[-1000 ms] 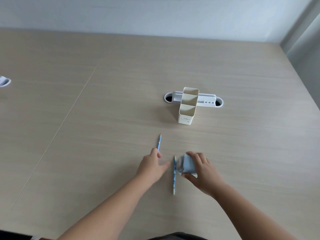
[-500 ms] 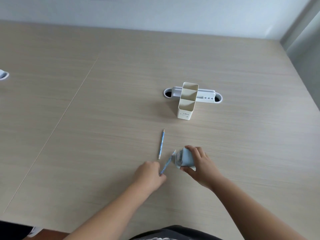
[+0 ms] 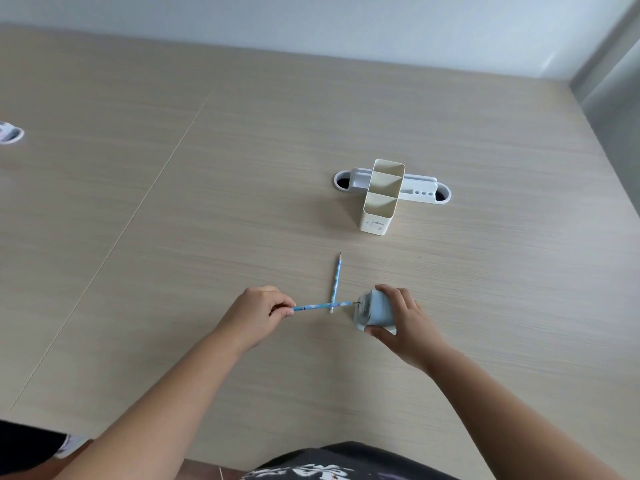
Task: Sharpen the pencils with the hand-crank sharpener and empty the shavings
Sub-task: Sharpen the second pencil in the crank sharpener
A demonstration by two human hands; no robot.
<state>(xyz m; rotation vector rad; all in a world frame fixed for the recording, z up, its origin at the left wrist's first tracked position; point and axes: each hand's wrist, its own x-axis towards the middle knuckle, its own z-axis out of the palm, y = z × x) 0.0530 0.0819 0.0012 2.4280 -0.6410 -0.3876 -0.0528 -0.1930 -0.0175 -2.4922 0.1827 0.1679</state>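
My left hand (image 3: 258,315) pinches the back end of a blue patterned pencil (image 3: 313,306) and holds it level above the table. Its tip touches the front face of the light blue sharpener (image 3: 375,309). My right hand (image 3: 405,323) wraps around the sharpener from the right and steadies it on the wooden table (image 3: 173,237). The crank is hidden behind my right hand. A second blue pencil (image 3: 336,277) lies on the table, tip pointing away from me, and the held pencil crosses over its near end.
A cream pen holder (image 3: 380,207) with three open compartments stands beyond the pencils. Behind it a white cable grommet tray (image 3: 420,188) is set into the table. A small white object (image 3: 10,133) sits at the far left edge.
My left hand picked up the near pencil from the table, turned it level, and brought its tip to the sharpener's front. My right hand kept hold of the sharpener.
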